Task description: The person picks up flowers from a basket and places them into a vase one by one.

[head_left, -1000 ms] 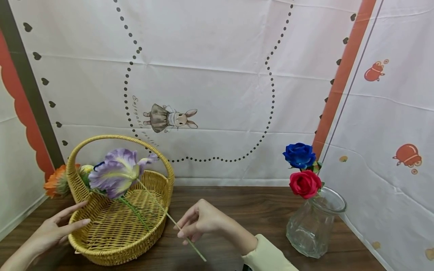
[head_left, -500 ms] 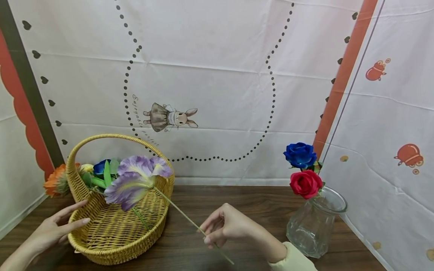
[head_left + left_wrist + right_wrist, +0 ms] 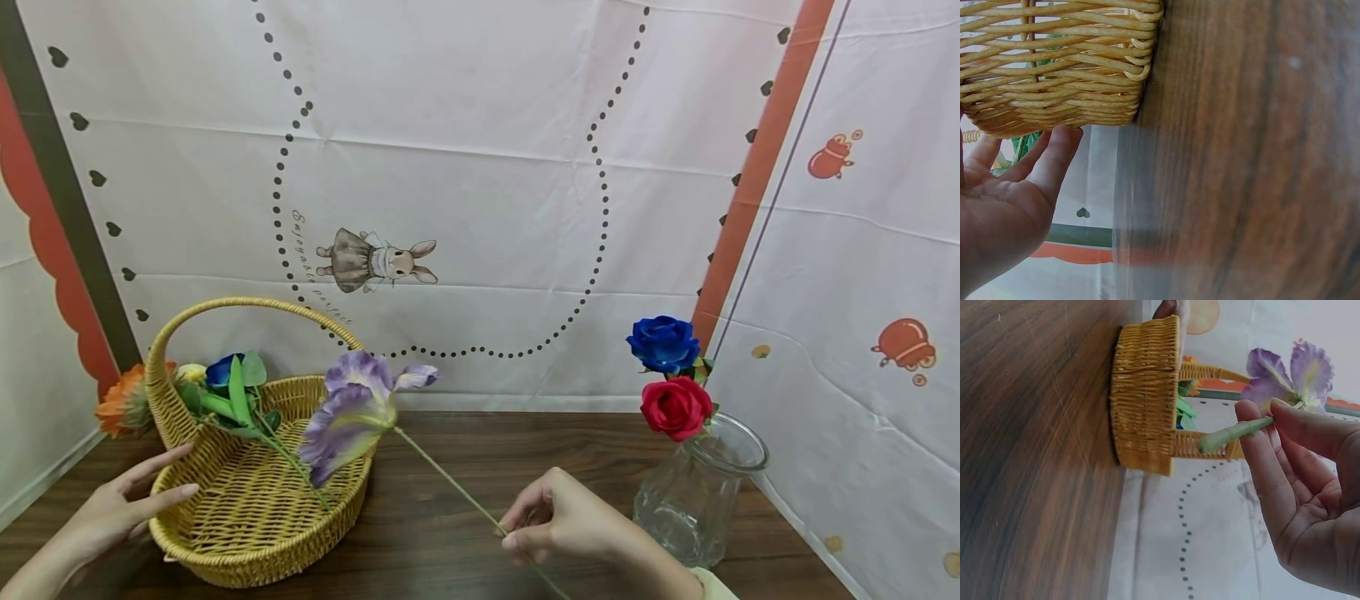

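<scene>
Purple flower (image 3: 352, 417) held aloft by its stem, bloom seen against the right rim of the wicker basket (image 3: 258, 565). From the left: left hand (image 3: 108, 521) with fingers nearly straight, touching the basket's left rim; orange flower (image 3: 123, 404) beside the handle; blue flower (image 3: 223, 372) in the basket; right hand (image 3: 566, 521) with thumb and fingertips pinching the stem; glass vase (image 3: 678, 517), red rose (image 3: 677, 407) and blue rose (image 3: 663, 343) at its mouth.

One basket (image 3: 255, 557), one glass vase (image 3: 693, 508) and six visible flowers (image 3: 348, 421) (two of them blue).
</scene>
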Motion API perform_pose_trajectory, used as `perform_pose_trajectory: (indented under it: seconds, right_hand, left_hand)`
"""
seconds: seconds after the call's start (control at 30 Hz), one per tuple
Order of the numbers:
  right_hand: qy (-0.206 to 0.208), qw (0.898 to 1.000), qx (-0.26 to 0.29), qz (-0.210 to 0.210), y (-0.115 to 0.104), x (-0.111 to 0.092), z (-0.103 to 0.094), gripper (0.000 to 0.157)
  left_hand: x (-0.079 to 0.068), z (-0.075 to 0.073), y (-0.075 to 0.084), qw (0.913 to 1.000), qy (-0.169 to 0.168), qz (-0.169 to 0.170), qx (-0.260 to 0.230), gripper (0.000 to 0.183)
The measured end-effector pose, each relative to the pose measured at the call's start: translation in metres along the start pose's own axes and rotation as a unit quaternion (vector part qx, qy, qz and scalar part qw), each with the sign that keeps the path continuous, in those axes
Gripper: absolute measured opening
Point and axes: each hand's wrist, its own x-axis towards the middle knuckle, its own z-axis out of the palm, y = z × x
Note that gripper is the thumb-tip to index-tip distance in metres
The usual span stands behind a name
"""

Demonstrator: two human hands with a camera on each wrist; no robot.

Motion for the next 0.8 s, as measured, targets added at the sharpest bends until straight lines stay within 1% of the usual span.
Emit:
perform_pose_trajectory:
  seconds: [0.13, 0.27, 0.43, 0.53, 0.63, 0.8]
  right_hand:
    - [0.003, 1.000, -0.001, -0.008, -0.003, -0.014, -0.008, 0.020]
    - [0.002, 1.000, 0.013, -0.013, -0.005, -0.027, -0.017, 0.020]
    - [0.009, 0.999, 0.021, -0.028, -0.009, -0.042, -0.028, 0.019]
    - [0.015, 0.999, 0.003, -0.041, -0.011, -0.051, -0.034, 0.016]
    - [0.022, 0.998, -0.020, -0.050, -0.015, -0.059, -0.039, 0.012]
    - [0.033, 0.997, -0.033, -0.062, -0.019, -0.073, -0.049, 0.009]
  left_hand:
    - [0.000, 0.000, 0.000, 1.0000, -0.001, 0.002, -0.006, 0.082]
    - [-0.001, -0.001, 0.000, 1.0000, -0.002, 0.001, -0.005, 0.082]
    - [-0.003, -0.001, 0.001, 1.0000, -0.002, 0.001, 0.007, 0.082]
    - [-0.002, -0.001, 0.002, 0.9999, -0.001, -0.002, 0.011, 0.082]
    - [-0.003, 0.000, 0.002, 1.0000, -0.002, 0.004, 0.006, 0.082]
    - [-0.003, 0.000, 0.001, 0.9999, -0.005, 0.009, -0.006, 0.080]
